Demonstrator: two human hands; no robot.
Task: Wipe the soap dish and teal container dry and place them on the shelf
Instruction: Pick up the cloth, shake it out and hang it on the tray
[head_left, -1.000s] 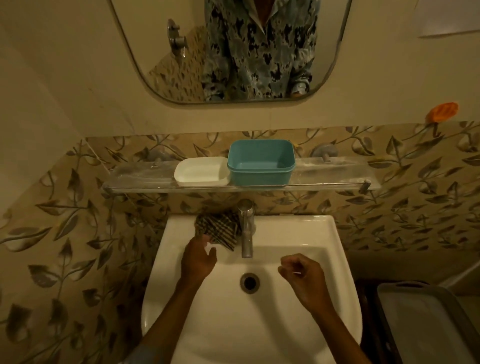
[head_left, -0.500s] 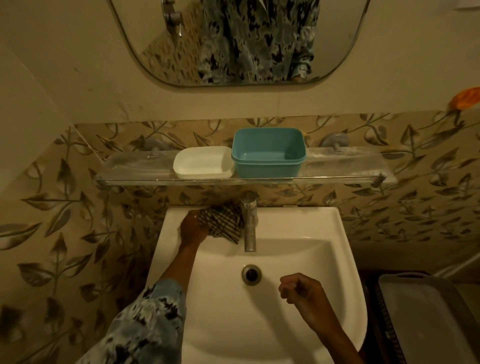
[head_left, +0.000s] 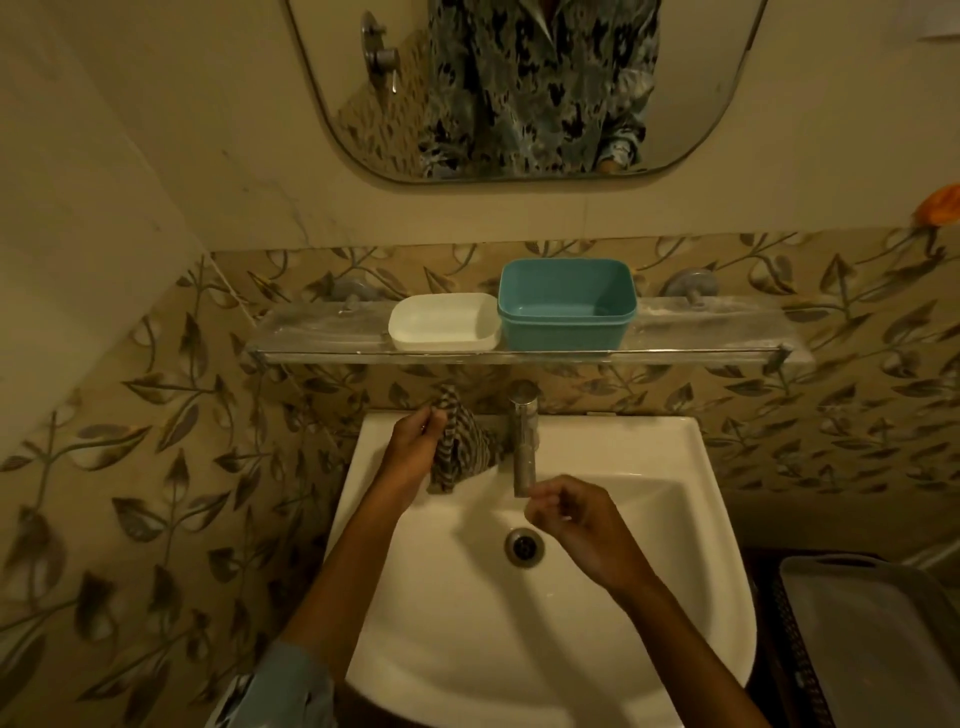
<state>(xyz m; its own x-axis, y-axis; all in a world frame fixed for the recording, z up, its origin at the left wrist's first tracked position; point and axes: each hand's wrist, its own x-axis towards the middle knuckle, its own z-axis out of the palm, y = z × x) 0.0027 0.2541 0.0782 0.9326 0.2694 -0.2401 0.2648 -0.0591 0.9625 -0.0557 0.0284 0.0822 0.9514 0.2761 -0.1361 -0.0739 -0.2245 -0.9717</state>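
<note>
A white soap dish (head_left: 441, 322) and a teal container (head_left: 566, 304) stand side by side, touching, on the glass shelf (head_left: 322, 332) above the sink. My left hand (head_left: 413, 449) pinches a dark checked cloth (head_left: 460, 449) and lifts it off the sink's back ledge, left of the tap. Over the basin just below the tap spout, my right hand (head_left: 574, 522) hovers with its fingers loosely curled and holds nothing.
A chrome tap (head_left: 523, 436) rises at the back of the white sink (head_left: 649, 467), its drain (head_left: 524, 545) in the middle. A mirror (head_left: 519, 88) hangs above the shelf. A grey lidded bin (head_left: 872, 639) stands at the lower right. An orange object (head_left: 940, 205) sticks to the right wall.
My left hand reached the cloth on the sink ledge, took hold of it and has pulled it up. My right hand moved up and left toward the tap spout.
</note>
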